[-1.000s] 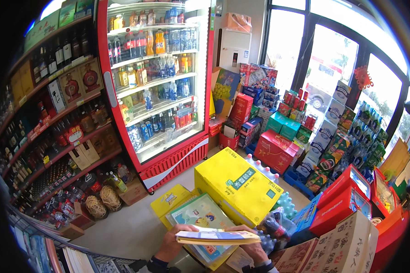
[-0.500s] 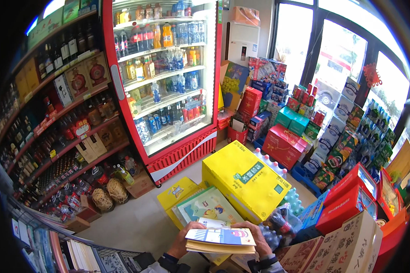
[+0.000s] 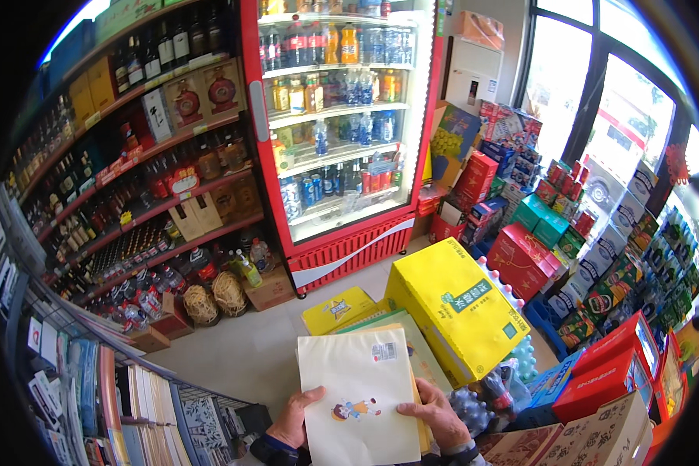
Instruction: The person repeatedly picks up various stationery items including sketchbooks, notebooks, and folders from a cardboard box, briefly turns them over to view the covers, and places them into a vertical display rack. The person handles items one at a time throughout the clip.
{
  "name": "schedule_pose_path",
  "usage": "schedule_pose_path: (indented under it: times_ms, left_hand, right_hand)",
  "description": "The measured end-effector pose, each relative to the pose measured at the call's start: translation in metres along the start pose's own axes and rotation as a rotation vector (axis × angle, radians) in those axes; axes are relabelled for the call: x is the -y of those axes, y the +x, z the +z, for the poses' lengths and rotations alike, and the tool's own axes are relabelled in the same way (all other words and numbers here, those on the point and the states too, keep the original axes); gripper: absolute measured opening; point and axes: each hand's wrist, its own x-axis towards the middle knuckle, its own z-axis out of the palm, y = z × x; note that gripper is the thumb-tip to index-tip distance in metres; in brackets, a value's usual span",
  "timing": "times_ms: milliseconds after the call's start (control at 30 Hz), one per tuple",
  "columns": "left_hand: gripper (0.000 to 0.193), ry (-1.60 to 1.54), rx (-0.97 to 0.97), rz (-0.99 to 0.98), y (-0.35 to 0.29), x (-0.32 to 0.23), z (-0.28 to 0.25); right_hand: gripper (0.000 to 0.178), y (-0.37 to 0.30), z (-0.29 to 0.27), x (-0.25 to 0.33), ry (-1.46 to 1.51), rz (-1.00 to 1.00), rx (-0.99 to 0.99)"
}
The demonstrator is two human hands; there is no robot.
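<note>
A stack of thin booklets (image 3: 357,373) is between my two hands at the bottom centre, raised toward me. Its top cover is cream, with a small cartoon child in the middle and a barcode at the upper right corner. My left hand (image 3: 290,419) grips the left edge, thumb on the cover. On the opposite edge my right hand (image 3: 436,412) holds on, its thumb lying on the cover and its fingers out of sight underneath. Tan edges of lower booklets show on the right side. Behind the stack, a green picture-covered sheet or book (image 3: 419,342) is partly hidden.
A large yellow carton (image 3: 458,307) stands just ahead, a flatter yellow box (image 3: 338,307) beside it. Wire shelving with books (image 3: 151,404) is at lower left. Bottle shelves (image 3: 144,210), a lit red-framed drinks fridge (image 3: 349,256) and stacked cartons (image 3: 520,256) surround the floor.
The booklets have tipped up to face me, so a cream cover now shows instead of the blue-and-white picture. Both hands hold the side edges. The view has swung left.
</note>
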Motion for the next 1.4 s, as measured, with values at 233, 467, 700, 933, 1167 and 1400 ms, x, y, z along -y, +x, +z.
schedule_pose_path:
  times_ms: [233, 467, 700, 933, 1167, 1400]
  left_hand:
    - [0.053, 0.020, -0.064, 0.058, -0.033, 0.005, -0.032]
    - [0.050, 0.064, -0.094, 0.337, -0.054, 0.003, -0.032]
    - [0.047, 0.020, -0.102, 0.402, -0.070, -0.008, -0.046]
    - [0.048, 0.083, -0.073, 0.413, -0.074, -0.003, -0.047]
    - [0.054, 0.089, -0.064, 0.401, -0.074, 0.000, -0.049]
    - [0.059, 0.119, -0.099, 0.309, -0.080, -0.010, -0.035]
  right_hand:
    - [0.065, 0.004, 0.023, -0.016, -0.020, 0.080, 0.085]
    - [0.063, 0.015, 0.032, -0.032, -0.328, -0.050, 0.155]
    - [0.064, 0.015, 0.057, -0.012, -0.505, -0.117, 0.322]
    - [0.065, 0.053, 0.087, 0.016, -0.554, -0.442, 0.123]
    - [0.060, 0.072, 0.085, 0.027, -0.757, -0.666, 0.145]
    - [0.046, 0.063, 0.088, 0.049, -0.784, -0.526, 0.172]
